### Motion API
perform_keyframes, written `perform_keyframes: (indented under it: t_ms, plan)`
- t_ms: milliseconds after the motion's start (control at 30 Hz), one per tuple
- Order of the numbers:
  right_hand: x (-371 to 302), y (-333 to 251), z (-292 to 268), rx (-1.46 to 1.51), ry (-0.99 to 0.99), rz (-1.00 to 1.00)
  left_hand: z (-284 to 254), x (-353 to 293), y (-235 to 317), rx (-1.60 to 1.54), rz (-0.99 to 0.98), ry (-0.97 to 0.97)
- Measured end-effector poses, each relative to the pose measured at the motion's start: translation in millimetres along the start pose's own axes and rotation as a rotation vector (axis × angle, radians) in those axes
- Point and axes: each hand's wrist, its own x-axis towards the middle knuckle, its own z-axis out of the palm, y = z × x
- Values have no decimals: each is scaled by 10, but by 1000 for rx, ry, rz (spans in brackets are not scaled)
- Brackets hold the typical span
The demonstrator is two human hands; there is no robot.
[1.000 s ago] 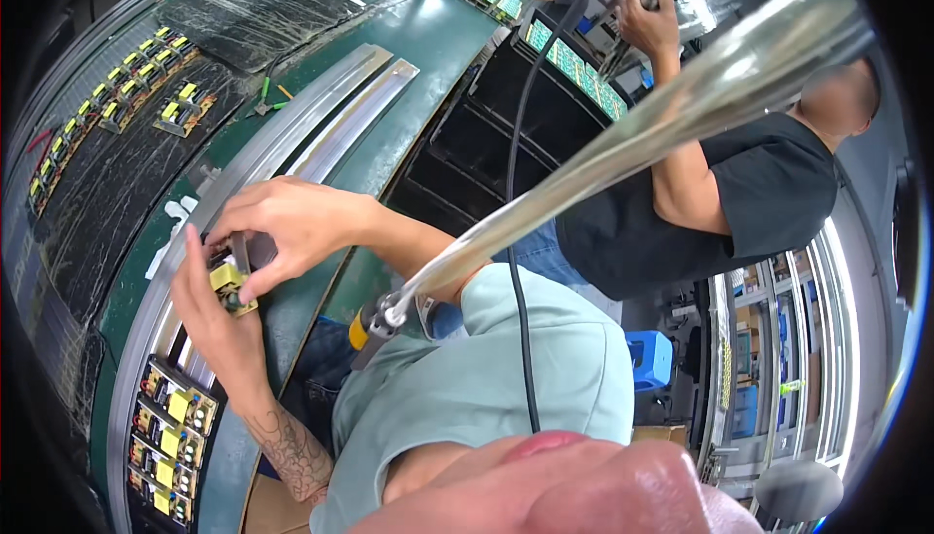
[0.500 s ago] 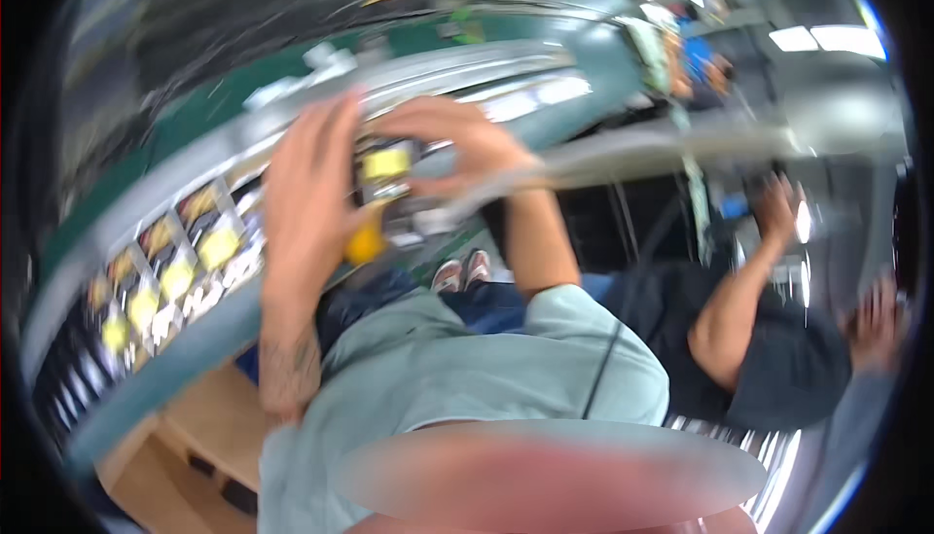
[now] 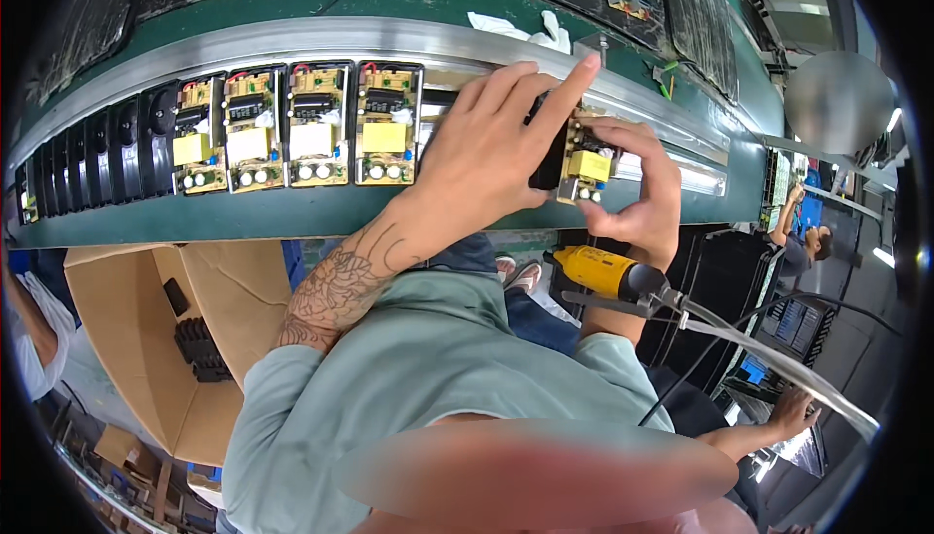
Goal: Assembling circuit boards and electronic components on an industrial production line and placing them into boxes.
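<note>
My left hand (image 3: 491, 150) and my right hand (image 3: 637, 194) both grip a black housing with a circuit board (image 3: 574, 160) in it, held just above the metal rail (image 3: 292, 43) of the green conveyor bench. The board shows a yellow block and small round capacitors. My left fingers lie over the top of the housing, and my right fingers hold its lower right side. To the left, a row of black housings with boards (image 3: 302, 125) lies along the rail.
A yellow powered screwdriver (image 3: 603, 271) hangs on a cable below my right hand. An open cardboard box (image 3: 185, 339) with black parts stands under the bench at left. White cloth (image 3: 525, 33) lies on the bench. Other people work at far right and at left.
The view has swung round sharply, so the bench now runs across the top. Both hands still hold the housing with the board; the row of boards is now to its left.
</note>
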Motion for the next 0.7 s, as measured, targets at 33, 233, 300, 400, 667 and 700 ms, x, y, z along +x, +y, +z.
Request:
perform_keyframes:
  t_ms: [33, 233, 300, 400, 667, 700]
  plan:
    - [41, 29, -33, 50, -31, -16, -10, -6, -6, -2, -5, -13]
    - [175, 148, 2, 117, -103, 22, -36, 45, 18, 0, -33, -70]
    - [152, 227, -4, 210, -91, 26, -41, 49, 20, 3, -44, -85]
    - [69, 347, -13, 485, -68, 32, -45, 55, 28, 6, -89, -122]
    - [101, 349, 26, 645, -59, 62, -36, 54, 36, -4, -74, -128]
    - [113, 350, 22, 706, -62, 59, -29, 47, 27, 2, -73, -122]
